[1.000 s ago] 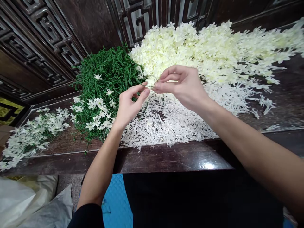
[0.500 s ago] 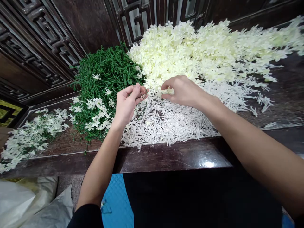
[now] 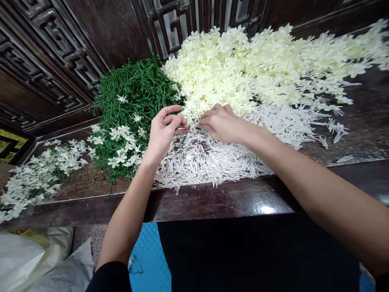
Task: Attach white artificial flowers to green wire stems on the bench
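My left hand (image 3: 167, 129) is pinched closed around a thin green artificial stem, most of which its fingers cover. Just to its right, my right hand (image 3: 219, 122) has its fingers drawn together and pointing down at the pile; whatever they hold is hidden. Under both hands spreads a heap of thin white stamen pieces (image 3: 209, 160). Behind the right hand rises a large mound of cream fabric petals (image 3: 225, 69). Left of the left hand sits a tangle of green stems (image 3: 130, 89), with several assembled white flowers (image 3: 123, 142) lying on its front.
A bunch of white flowers on stems (image 3: 48, 170) lies at the left end of the dark wooden bench (image 3: 212, 202). A carved wooden backrest (image 3: 173, 24) stands behind the piles. Pale sacks (image 3: 60, 263) and a blue stool-like surface (image 3: 148, 255) are below.
My right hand has moved left and slightly down, closer to the left hand, and its fingers have turned downward. The left hand's fingers have shifted slightly, with the forefinger raised.
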Action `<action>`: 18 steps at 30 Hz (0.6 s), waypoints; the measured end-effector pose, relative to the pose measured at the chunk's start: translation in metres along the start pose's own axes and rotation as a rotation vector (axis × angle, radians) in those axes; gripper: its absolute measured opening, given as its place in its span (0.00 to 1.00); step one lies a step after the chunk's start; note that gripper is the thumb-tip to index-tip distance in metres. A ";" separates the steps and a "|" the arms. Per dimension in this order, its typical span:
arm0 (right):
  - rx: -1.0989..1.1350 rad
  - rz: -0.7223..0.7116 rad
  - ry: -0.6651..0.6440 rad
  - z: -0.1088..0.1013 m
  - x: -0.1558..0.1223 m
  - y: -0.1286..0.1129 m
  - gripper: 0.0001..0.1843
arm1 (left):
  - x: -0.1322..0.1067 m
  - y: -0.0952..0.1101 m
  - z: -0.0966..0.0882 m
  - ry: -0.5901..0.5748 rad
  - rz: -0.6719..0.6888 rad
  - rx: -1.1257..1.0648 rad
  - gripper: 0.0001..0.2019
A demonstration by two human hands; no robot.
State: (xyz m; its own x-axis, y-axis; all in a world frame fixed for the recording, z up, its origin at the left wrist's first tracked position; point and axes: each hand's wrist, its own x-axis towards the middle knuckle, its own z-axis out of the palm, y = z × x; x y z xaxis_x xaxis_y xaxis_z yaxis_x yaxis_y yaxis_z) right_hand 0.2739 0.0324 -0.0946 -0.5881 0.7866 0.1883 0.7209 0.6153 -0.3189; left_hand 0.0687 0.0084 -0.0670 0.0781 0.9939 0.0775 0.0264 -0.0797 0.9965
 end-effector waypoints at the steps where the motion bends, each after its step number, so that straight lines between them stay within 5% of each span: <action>1: -0.010 0.006 -0.008 0.002 0.000 0.001 0.19 | 0.000 0.000 0.000 0.011 0.000 0.002 0.07; 6: 0.069 0.092 0.134 -0.001 0.004 0.001 0.09 | 0.000 0.000 0.000 0.045 -0.002 0.012 0.07; 11: 0.284 0.183 0.315 -0.013 0.004 -0.007 0.12 | -0.001 0.001 0.001 0.016 0.004 0.059 0.05; 18: 0.660 0.240 0.302 -0.027 0.001 -0.018 0.07 | -0.004 0.000 0.002 -0.032 0.018 0.142 0.04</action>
State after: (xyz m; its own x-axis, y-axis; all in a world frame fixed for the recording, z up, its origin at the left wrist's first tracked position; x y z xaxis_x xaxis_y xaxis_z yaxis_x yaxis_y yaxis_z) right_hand 0.2704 0.0237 -0.0636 -0.2485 0.9333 0.2592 0.3916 0.3416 -0.8544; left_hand 0.0707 0.0042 -0.0678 0.1114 0.9895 0.0917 0.1655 -0.1094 0.9801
